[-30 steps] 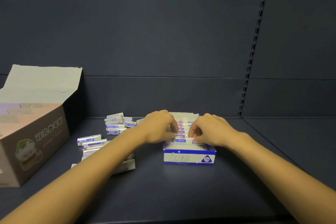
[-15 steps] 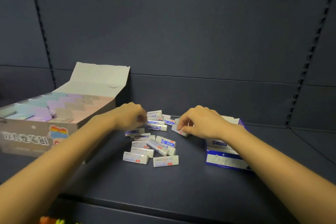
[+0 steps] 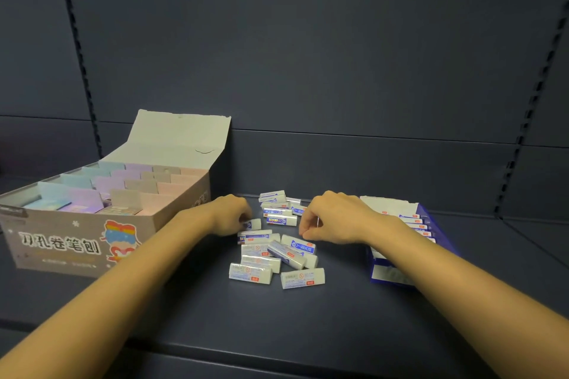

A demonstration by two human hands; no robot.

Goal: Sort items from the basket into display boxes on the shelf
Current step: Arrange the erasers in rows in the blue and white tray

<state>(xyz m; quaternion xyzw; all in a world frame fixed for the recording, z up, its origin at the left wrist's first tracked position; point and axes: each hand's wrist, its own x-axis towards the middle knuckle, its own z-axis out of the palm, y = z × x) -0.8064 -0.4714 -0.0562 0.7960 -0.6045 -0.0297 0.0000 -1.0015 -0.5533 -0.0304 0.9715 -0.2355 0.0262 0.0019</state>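
Several small white erasers with blue labels lie in a loose pile [image 3: 277, 252] on the dark shelf. My left hand [image 3: 231, 215] reaches to the pile's left edge, fingers curled round one eraser [image 3: 255, 224] that sticks out of them. My right hand [image 3: 334, 218] hovers over the pile's right side with its fingers curled and thumb against forefinger; whether it holds an eraser is hidden. A blue and white display box [image 3: 443, 238] stands to the right, behind my right forearm, with erasers lined up inside.
A large open cardboard box [image 3: 77, 243] of pastel-coloured items stands at the left, lid flap up against the back panel. The dark shelf [image 3: 308, 317] stretches toward me, its front edge near the bottom of the view. Slotted uprights run up the back wall.
Both hands left the blue display box and moved left to the loose pile. My left hand has taken hold of an eraser. The view swung left and the cardboard box came into fuller view.
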